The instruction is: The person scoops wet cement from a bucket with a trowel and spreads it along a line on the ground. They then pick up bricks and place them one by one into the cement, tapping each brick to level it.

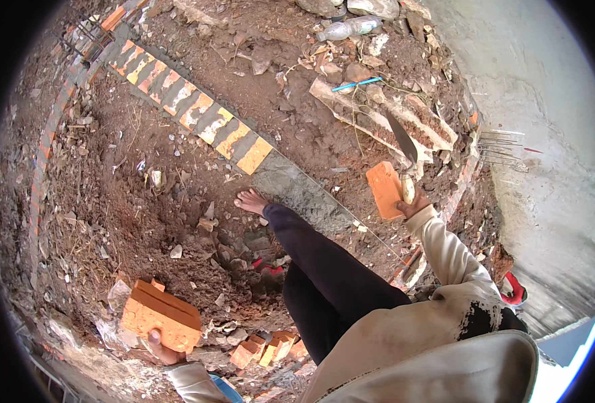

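Note:
Low at the left, my left hand (166, 349) is closed around orange bricks (159, 319), which look like two pressed together. At the right, my right hand (415, 203) grips a single orange brick (383, 188) and a trowel (402, 139) at once. The trowel's pale handle lies beside that brick, and its dark blade points up and away. Between my hands runs a wet grey mortar bed (301, 195). It continues from a row of bricks (200, 107) set side by side with mortar between them. My bare foot (250, 201) is beside the bed.
Several loose bricks (270, 348) lie on the ground near my legs. A taut string (378, 236) follows the mortar's edge. Beyond are a torn pale sack (358, 114), a blue stick (356, 84) and a plastic bottle (349, 29). A concrete surface (532, 134) borders the right side.

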